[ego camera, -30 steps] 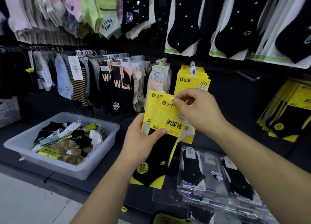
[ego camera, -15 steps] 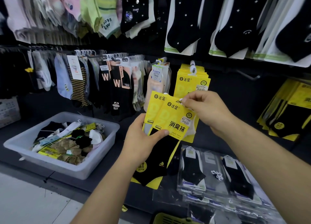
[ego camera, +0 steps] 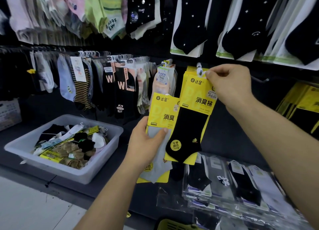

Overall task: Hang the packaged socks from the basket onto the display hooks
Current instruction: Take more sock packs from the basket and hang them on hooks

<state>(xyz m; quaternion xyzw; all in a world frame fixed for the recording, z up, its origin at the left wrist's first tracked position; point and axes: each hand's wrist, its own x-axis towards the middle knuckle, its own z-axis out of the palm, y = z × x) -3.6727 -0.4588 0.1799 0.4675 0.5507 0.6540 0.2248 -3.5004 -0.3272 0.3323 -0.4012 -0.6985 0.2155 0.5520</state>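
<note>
A shop wall hung thick with socks fills the background, dark shelving below it. At 12 o'clock from the middle of the view, the right hand (ego camera: 229, 84) pinches the top edge of a yellow-carded black sock pack (ego camera: 188, 131) between thumb and fingertips, holding its white hanger tab right against the tip of a display hook (ego camera: 198, 65). That hook already carries a stack of matching yellow packs (ego camera: 189, 70). At 7 o'clock from that pack, the left hand (ego camera: 146, 143) grips a second yellow-carded pack, this one grey (ego camera: 159, 121), thumb across its front. The basket (ego camera: 57, 167) sits at 9 o'clock on the low shelf, a jumble of socks inside it.

The step in hand looks to be the hanging itself: the tab seems at the hook but whether it is threaded on cannot be told. The next move likely calls for sliding the tab back along the hook, letting go, then passing the grey pack across.

Counted: two packs in hand, one to each hand; one basket; one hook in use. The packs behind on the hook and those in the basket are too overlapped to count.
</note>
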